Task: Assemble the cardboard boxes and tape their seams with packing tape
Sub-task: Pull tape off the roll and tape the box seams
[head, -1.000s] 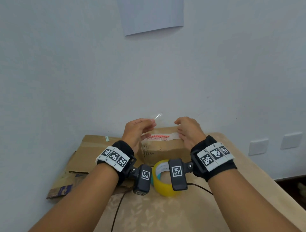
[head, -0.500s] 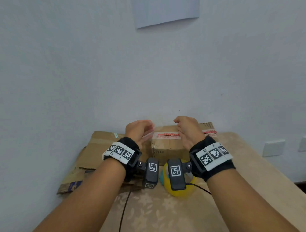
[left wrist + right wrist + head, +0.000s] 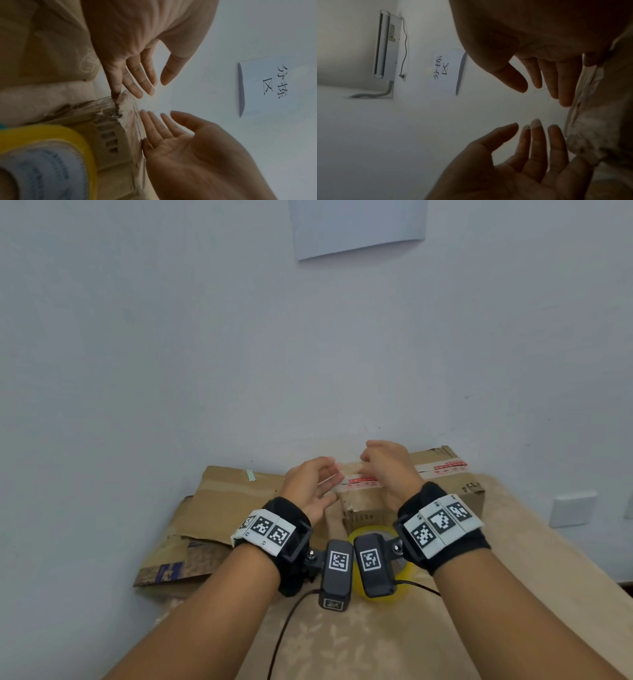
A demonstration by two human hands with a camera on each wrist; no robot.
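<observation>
A brown cardboard box (image 3: 445, 494) stands on the table by the wall, with red-printed tape along its top seam. Both hands hover over its near-left top corner. My left hand (image 3: 318, 481) has straight, spread fingers at the box's left edge; in the left wrist view its little finger (image 3: 116, 88) touches the torn corner of the box (image 3: 96, 111). My right hand (image 3: 380, 463) lies over the top seam, fingers straight (image 3: 539, 83). I cannot tell whether clear tape lies between the fingertips. A yellow tape roll (image 3: 407, 575) lies in front of the box, half hidden by the wrist cameras.
Flattened cardboard (image 3: 233, 501) lies stacked to the left of the box against the wall. A beige patterned cloth covers the table (image 3: 376, 645), and a black cable (image 3: 291, 621) runs across it. Wall sockets (image 3: 572, 508) are at the right, a paper sign (image 3: 356, 227) above.
Both hands came down from above the box to its top. One second ago they pinched a clear tape strip stretched between them; now their fingers are straight.
</observation>
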